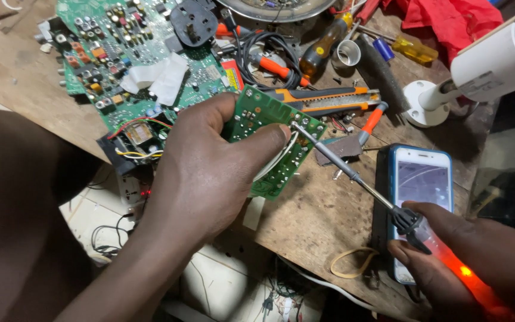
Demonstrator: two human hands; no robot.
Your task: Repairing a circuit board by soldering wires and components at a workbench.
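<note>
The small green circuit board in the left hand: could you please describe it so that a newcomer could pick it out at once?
Start at the wooden workbench and find the large green circuit board lying flat at its upper left. Just right of it, the left hand grips the small green circuit board above the bench edge. Unlike the large board, it is lifted off the bench, and the soldering iron in the right hand touches its edge.

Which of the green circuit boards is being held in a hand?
The small green board, gripped by the left hand; the large green board lies flat on the bench.
</note>
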